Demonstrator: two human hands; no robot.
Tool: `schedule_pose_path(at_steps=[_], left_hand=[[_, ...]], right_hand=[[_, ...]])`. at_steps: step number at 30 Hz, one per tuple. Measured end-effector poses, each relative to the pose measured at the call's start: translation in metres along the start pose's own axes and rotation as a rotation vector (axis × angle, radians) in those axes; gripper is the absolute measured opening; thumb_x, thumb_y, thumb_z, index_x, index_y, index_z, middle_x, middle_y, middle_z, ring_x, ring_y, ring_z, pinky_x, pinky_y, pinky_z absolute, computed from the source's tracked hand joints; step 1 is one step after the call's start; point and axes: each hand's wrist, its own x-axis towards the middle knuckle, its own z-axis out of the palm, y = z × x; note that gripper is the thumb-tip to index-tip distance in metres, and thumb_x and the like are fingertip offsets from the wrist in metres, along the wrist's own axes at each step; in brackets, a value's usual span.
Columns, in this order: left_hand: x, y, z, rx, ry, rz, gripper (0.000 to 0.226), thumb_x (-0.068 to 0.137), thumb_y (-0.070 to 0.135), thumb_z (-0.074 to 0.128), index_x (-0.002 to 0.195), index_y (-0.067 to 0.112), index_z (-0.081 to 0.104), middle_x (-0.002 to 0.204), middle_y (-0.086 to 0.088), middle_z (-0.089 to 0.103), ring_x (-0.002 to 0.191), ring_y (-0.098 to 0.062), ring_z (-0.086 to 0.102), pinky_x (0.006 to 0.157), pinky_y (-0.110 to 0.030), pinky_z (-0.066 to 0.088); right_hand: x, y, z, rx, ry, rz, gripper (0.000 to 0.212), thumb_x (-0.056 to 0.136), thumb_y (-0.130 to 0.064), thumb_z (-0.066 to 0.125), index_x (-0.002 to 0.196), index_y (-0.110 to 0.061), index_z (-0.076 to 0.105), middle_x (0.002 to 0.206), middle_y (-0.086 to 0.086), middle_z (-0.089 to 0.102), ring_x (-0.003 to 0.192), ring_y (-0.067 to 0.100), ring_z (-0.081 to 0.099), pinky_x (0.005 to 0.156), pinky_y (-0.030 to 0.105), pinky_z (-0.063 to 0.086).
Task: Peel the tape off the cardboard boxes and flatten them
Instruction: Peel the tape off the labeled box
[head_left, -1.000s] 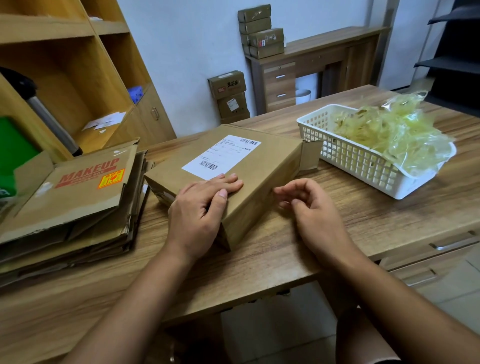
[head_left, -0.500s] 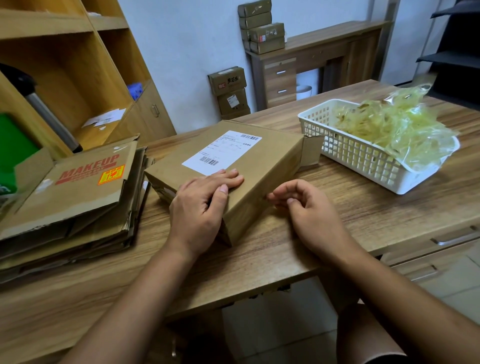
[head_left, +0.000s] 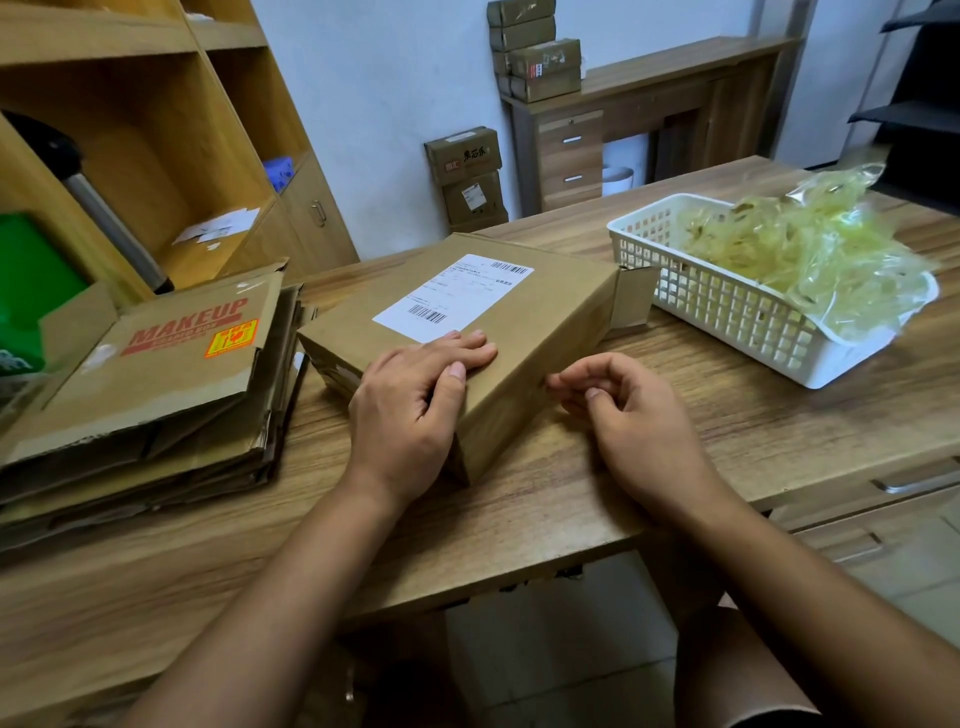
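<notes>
A flat brown cardboard box (head_left: 545, 312) with a white shipping label (head_left: 452, 296) lies on the wooden table (head_left: 519, 519) in front of me. My left hand (head_left: 410, 410) rests flat on the box's near top corner, thumb along the edge. My right hand (head_left: 634, 415) is at the box's right side face, fingers curled, fingertips against the cardboard. No tape shows between its fingers. A small flap (head_left: 636, 296) sticks out at the box's far right end.
A pile of flattened boxes (head_left: 156, 374), the top one marked MAKEUP, lies at the left. A white plastic basket (head_left: 727, 312) heaped with peeled clear tape (head_left: 810, 244) stands at the right. More boxes (head_left: 467, 176) sit by the far wall and on a desk (head_left: 540, 62).
My right hand has crept a little left along the box's side face, fingers curling tighter. My left hand and the box stay put.
</notes>
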Motion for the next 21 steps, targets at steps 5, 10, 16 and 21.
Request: schedule_pose_path(at_steps=[5,10,16,21], left_hand=[[0.0,-0.001,0.0,0.005,-0.003,-0.008,0.037,0.096,0.025,0.043,0.109,0.025,0.077,0.12,0.014,0.07,0.123,0.001,0.057,0.106,-0.043,0.041],[0.0,0.0,0.0,0.0,0.005,-0.014,0.034,0.095,0.019,0.046,0.109,0.024,0.077,0.12,0.014,0.07,0.123,0.001,0.057,0.107,-0.041,0.04],[-0.001,0.0,0.001,0.003,0.012,-0.012,0.034,0.095,0.017,0.047,0.108,0.024,0.077,0.119,0.014,0.07,0.123,0.0,0.058,0.107,-0.043,0.04],[-0.001,0.001,0.0,0.008,0.013,-0.017,0.034,0.095,0.018,0.046,0.108,0.024,0.077,0.12,0.015,0.07,0.123,0.001,0.057,0.107,-0.042,0.04]], right_hand=[[0.0,-0.001,0.002,-0.028,0.002,0.011,0.04,0.097,0.002,0.043,0.092,-0.029,0.068,0.097,-0.008,0.078,0.097,0.009,0.073,0.093,0.038,0.058],[0.0,-0.004,0.0,-0.015,0.064,0.016,0.041,0.098,0.005,0.043,0.094,-0.028,0.067,0.1,-0.005,0.077,0.102,0.01,0.072,0.099,0.042,0.056],[-0.009,-0.017,0.001,-0.355,0.037,-0.097,0.034,0.096,-0.003,0.05,0.1,-0.032,0.067,0.097,-0.017,0.072,0.095,-0.003,0.066,0.084,0.006,0.047],[-0.011,-0.021,0.004,-0.459,-0.047,-0.106,0.031,0.097,-0.003,0.049,0.101,-0.03,0.065,0.095,-0.017,0.069,0.09,0.0,0.063,0.073,-0.002,0.038]])
